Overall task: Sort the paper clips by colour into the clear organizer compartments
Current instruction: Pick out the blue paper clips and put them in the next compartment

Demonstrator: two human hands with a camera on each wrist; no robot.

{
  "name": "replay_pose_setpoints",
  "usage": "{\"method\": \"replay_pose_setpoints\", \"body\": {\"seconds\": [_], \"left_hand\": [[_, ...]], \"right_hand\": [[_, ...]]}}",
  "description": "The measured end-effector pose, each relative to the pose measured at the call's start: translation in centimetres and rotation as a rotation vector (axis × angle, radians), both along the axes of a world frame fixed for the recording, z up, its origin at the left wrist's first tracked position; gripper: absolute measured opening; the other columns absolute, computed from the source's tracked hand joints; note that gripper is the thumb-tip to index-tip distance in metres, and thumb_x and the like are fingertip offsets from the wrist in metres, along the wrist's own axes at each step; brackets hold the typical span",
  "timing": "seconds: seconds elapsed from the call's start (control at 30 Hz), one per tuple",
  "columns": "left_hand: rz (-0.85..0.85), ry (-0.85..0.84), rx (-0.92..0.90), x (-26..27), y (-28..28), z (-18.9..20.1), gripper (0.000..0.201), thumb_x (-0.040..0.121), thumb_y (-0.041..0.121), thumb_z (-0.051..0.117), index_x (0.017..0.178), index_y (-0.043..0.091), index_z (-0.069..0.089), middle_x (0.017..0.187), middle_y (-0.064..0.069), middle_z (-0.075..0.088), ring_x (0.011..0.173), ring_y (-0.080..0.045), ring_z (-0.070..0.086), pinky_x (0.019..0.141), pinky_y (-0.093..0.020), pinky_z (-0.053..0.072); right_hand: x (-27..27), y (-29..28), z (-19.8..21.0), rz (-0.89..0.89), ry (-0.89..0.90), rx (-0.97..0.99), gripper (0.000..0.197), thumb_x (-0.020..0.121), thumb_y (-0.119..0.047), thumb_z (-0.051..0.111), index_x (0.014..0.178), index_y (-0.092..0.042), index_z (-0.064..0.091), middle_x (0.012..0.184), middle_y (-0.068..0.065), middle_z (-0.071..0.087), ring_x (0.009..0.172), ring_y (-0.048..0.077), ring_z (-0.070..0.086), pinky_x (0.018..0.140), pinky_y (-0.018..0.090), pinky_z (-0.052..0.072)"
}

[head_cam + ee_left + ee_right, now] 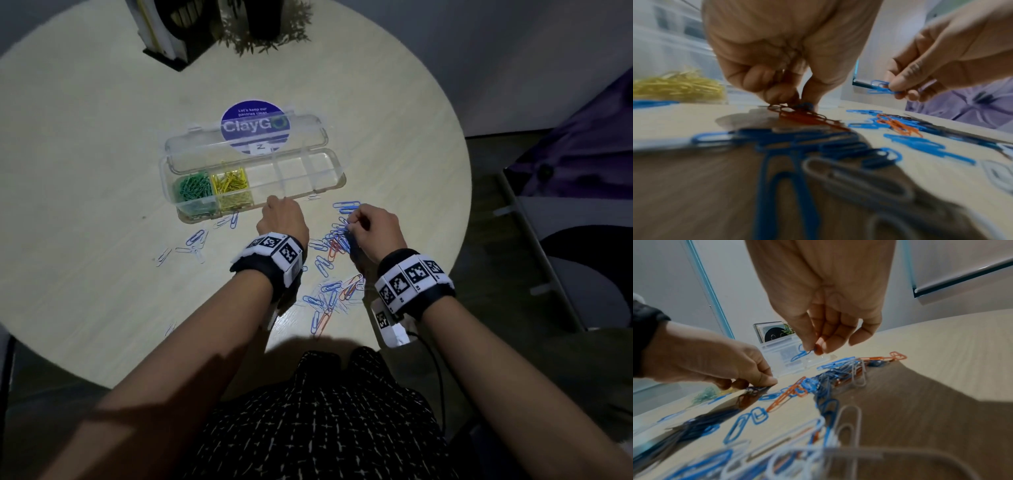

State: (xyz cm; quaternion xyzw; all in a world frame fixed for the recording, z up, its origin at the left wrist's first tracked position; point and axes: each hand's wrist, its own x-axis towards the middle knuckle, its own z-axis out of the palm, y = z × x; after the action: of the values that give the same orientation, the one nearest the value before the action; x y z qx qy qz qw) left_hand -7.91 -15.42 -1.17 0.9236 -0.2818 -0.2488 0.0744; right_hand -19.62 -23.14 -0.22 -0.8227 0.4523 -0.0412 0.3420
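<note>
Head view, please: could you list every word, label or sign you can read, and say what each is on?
"ClayGo": round purple sticker on the table, seen through the organizer's open lid.
"Let's keep our pantries clean": small print on the same sticker.
"Z": small white tag at the sticker's lower edge.
Wristbands: black-and-white marker squares only; their small print is unreadable.

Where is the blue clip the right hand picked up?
In the left wrist view the blue clip is pinched in the right hand, lifted above the table, right of the left hand and over the loose blue and orange clips.
</note>
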Motion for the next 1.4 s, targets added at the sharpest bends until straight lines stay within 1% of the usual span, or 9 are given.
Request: {"method": "replay_pose_setpoints", "body": {"seconds": [0.17,0.3,0.4,0.5,0.6,0.73,0.93,1.2,1.4], "left_hand": [[0.060,0.108,-0.192,0.8,1.2,-1.1,0.019,0.093,0.008,0.050,0.110,0.003,0.054,0.128,-0.015,0.043,0.119,-0.031,0.044,0.093,-0.039,0.042],[0.602,0.605,-0.839,1.4,2.2,-1.2,0.028,0.094,-0.004,0.038,0.072,0.012,0.044,0.074,-0.012,0.052,0.061,-0.021,0.053,0.058,-0.027,0.043],[0.840,0.966,-1.020,1.3,2.7,-0.9,0.031,0.097,-0.005,0.032,0.077,0.011,0.049,0.065,-0.006,0.045,0.035,-0.003,0.046,0.044,-0.014,0.037],[1.025,1.315,-1.022,0.8,3.0,-1.2,0.029,0.101,0.011,0.033,0.083,0.006,0.056,0.058,-0.005,0.058,0.039,-0.005,0.055,0.044,-0.014,0.046],[1.114,1.589,-1.022,0.4,3.0,-1.2,0.066,0.102,0.033,0.029,0.067,-0.007,0.067,0.061,-0.015,0.066,0.061,-0.019,0.061,0.054,-0.023,0.053],[1.116,1.550,-0.868,0.5,3.3,-0.6,0.052,0.102,0.031,0.025,0.060,0.011,0.047,0.033,-0.001,0.046,0.024,-0.010,0.044,0.031,-0.008,0.034],[1.066,1.592,-0.888,2.0,5.5,-1.0,0.070,0.099,0.035,0.025,0.032,0.016,0.036,0.027,0.004,0.024,0.019,-0.008,0.021,0.027,-0.011,0.011],[1.223,1.506,-1.030,1.8,5.8,-0.5,0.040,0.101,0.023,0.028,0.065,0.010,0.039,0.028,0.004,0.029,0.022,-0.007,0.033,0.029,-0.008,0.024],[1.269,1.429,-1.158,1.1,5.5,-0.8,0.040,0.100,0.014,0.040,0.065,0.000,0.054,0.041,-0.007,0.057,0.035,-0.016,0.060,0.044,-0.022,0.055]], "right_hand": [[-0.1,0.8,-0.2,0.061,0.007,0.006,0.010,0.087,-0.004,0.054,0.087,-0.003,0.064,0.098,0.017,0.069,0.094,0.028,0.058,0.062,0.016,0.024],[0.4,1.0,0.4,0.015,-0.094,0.012,0.012,0.085,-0.004,0.056,0.089,0.000,0.067,0.094,0.016,0.071,0.086,0.024,0.057,0.075,0.019,0.038],[1.3,1.5,1.6,0.004,-0.208,0.020,0.011,0.085,-0.003,0.058,0.088,0.000,0.068,0.084,0.012,0.067,0.075,0.016,0.052,0.061,0.006,0.039],[2.6,2.8,2.7,0.078,-0.322,0.026,0.009,0.082,-0.002,0.062,0.085,0.002,0.068,0.076,0.007,0.062,0.073,0.016,0.053,0.068,0.019,0.043],[3.4,3.5,2.5,0.207,-0.297,0.035,0.008,0.078,0.000,0.064,0.085,0.003,0.068,0.075,0.004,0.058,0.072,0.016,0.052,0.075,0.028,0.045],[3.5,0.1,1.1,0.063,-0.238,0.005,0.009,0.081,-0.001,0.059,0.084,0.002,0.067,0.085,0.015,0.068,0.074,0.019,0.058,0.078,0.027,0.051],[2.8,-5.0,-1.3,0.140,0.232,-0.128,0.021,0.084,-0.010,0.063,0.105,-0.007,0.064,0.118,0.018,0.055,0.114,0.034,0.051,0.097,0.039,0.044],[2.9,-3.1,-1.6,0.218,0.299,-0.164,0.015,0.091,-0.012,0.053,0.100,-0.002,0.060,0.110,0.018,0.062,0.108,0.035,0.053,0.088,0.038,0.042],[2.2,-2.0,-1.0,-0.021,-0.058,0.040,0.010,0.082,-0.004,0.060,0.086,0.000,0.069,0.093,0.021,0.070,0.099,0.032,0.060,0.084,0.033,0.047]]}}
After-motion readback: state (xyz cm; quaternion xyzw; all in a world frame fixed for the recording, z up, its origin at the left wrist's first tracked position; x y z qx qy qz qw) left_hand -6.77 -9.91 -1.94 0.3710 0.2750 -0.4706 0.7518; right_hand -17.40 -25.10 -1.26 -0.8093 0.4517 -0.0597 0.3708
